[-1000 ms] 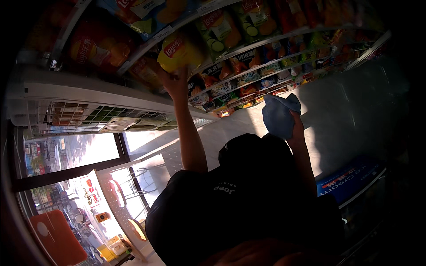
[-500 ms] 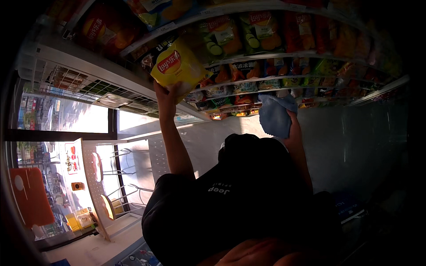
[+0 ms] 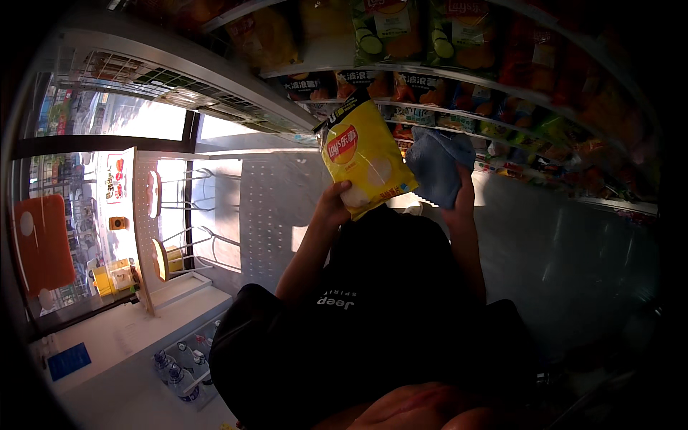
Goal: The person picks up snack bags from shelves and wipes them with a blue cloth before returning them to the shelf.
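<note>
Snack shelves [image 3: 459,79] arch across the top, packed w/ bags in green, red and orange; a white wire rack [image 3: 154,79] and bright windows sit to the left. The shelf rows look full apart from one pale gap [image 3: 326,50] in the upper row, though fisheye bend and glare make that hard to be sure of.

Left hand [image 3: 335,208] is clamped on the lower edge of a yellow chip bag [image 3: 365,154], fingers closed round it, bag held up in the air below the shelves and clear of them, tilted. So the bag is off the shelf and in hand, not set anywhere.

Right hand [image 3: 464,197] is closed on a blue cloth [image 3: 438,165], bunched, just beside the bag and near the lower shelf edge. Wiping looks like the part in hand; bag not yet back on a shelf.
</note>
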Demonstrator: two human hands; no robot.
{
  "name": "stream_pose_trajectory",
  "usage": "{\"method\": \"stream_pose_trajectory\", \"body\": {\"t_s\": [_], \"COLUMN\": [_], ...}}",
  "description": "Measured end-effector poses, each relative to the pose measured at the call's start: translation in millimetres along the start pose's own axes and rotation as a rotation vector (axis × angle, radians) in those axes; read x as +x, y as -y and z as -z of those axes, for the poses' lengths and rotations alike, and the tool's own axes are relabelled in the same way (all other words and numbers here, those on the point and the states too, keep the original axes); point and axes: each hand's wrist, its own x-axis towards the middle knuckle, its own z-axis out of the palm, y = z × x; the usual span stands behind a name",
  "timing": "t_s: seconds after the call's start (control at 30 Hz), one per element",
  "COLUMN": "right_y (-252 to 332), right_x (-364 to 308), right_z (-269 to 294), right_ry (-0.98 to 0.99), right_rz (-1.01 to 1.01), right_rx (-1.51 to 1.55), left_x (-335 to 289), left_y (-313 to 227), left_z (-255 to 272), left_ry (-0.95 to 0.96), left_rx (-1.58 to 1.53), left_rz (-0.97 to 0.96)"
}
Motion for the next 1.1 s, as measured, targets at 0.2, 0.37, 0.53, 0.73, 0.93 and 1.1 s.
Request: {"method": "stream_pose_trajectory", "body": {"t_s": [0.2, 0.37, 0.53, 0.73, 0.93, 1.1], "right_y": [20.8, 2.6, -20.4, -36.0, -15.4, -16.4], "right_x": [-2.5, -10.5, -18.4, -33.6, -21.5, -35.5], "right_z": [-7.8, 3.9, -49.8, -34.6, -44.4, -45.0], "right_ry": [-0.267, -0.119, 0.504, 0.589, 0.353, 0.447], "right_rz": [-0.001, 0.421, 0.861, 0.9, 0.907, 0.975], "right_rx": [-0.016, -0.679, -1.559, -1.726, -1.641, -1.823], "left_x": [18.8, 24.5, 27.6, 39.4, 53.4, 57.1], "left_y": [21.8, 32.8, 39.0, 44.9, 56.4, 58.0], "left_z": [-20.6, -29.9, -36.9, -45.8, -38.4, -34.8], "left_ry": [-0.284, -0.479, -0.468, -0.424, -0.272, -0.211], "left_rx": [-0.068, 0.312, 0.294, 0.219, 0.37, 0.483], "left_rz": [0.029, -0.067, -0.109, -0.171, -0.206, -0.321]}}
